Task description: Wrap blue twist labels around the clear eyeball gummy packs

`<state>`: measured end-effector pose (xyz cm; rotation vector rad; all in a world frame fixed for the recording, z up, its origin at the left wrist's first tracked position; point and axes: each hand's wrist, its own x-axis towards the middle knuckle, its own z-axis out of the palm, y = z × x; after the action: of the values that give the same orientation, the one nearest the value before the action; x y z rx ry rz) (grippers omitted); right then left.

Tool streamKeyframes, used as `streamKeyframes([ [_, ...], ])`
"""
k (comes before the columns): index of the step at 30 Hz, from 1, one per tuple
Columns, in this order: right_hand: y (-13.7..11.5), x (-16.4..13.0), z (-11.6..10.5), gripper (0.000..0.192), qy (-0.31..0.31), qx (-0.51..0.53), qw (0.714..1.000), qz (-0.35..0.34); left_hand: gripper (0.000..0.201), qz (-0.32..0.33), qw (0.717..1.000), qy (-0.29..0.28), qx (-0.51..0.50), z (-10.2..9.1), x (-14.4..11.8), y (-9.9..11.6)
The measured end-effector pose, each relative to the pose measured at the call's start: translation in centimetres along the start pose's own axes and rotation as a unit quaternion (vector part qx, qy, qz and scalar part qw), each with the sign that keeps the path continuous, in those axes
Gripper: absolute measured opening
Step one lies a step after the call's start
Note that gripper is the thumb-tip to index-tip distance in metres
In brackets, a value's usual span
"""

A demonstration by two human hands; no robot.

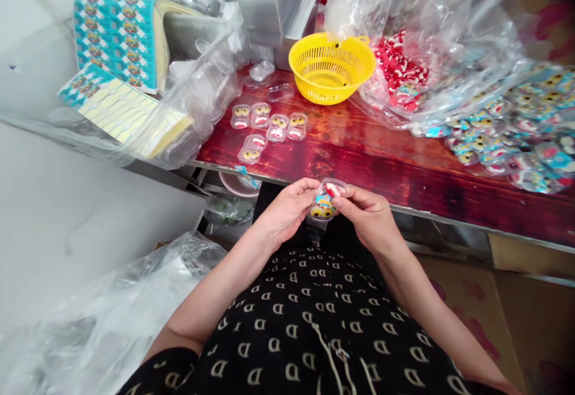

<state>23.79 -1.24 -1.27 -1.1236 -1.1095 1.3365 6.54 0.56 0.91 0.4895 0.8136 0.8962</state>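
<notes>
- While held just off the near edge of the red counter (404, 167), small clear blister case (324, 202) pinched between both hands.
- Left hand (287, 209) curled around its left side, fingers closed on it.
- Right hand (368, 215) closed on its right side, thumb pressing the top.
- Six filled cases (268, 128) lying on counter, near yellow basket (331, 66).
- Printed card sheets (119, 38) stacked far left.

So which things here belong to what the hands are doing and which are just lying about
In use: left hand, right hand, small clear case held between them, filled cases on the table.
Lying about: yellow basket, sticker sheets, bagged packs.
</notes>
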Motion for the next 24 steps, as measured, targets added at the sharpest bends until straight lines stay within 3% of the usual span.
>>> streamKeyframes([
  [13,0.0,0.3,1.3,0.023,0.077,-0.002,0.997,-0.001,0.037,0.038,0.999,0.008,0.023,-0.3,0.9,-1.6],
  [17,0.1,0.6,1.5,0.025,0.111,0.000,0.994,0.020,0.039,0.082,0.991,0.020,0.100,0.3,0.3,-1.9],
  [20,0.0,0.9,1.4,0.029,0.088,0.017,0.995,0.049,0.026,0.113,0.973,0.044,0.196,0.3,0.0,-1.6],
  [24,-0.9,1.6,0.6,0.031,-0.001,0.026,0.995,0.101,0.026,0.112,0.942,0.075,0.306,-0.1,0.3,-0.7],
])
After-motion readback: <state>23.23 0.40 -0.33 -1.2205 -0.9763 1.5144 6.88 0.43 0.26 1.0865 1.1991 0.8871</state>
